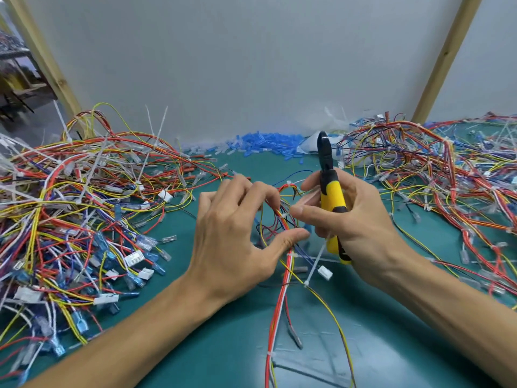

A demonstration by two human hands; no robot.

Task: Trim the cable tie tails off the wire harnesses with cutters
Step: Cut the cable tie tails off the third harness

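A wire harness (284,278) of red, yellow, white and blue wires lies on the green mat in the middle, running towards me. My left hand (235,236) curls its fingers and thumb around the harness's upper loop. My right hand (355,219) grips yellow-handled cutters (331,197) upright, black jaws pointing up and away from the wires; its thumb and forefinger also reach to the same loop. White cable ties with long tails (314,266) stick out from the harness below my hands.
A big tangle of harnesses (84,208) with untrimmed white tie tails fills the left side. Another tangle (436,180) covers the right. Blue plastic sleeves (263,144) lie heaped along the grey back wall. Wooden posts stand at both back corners.
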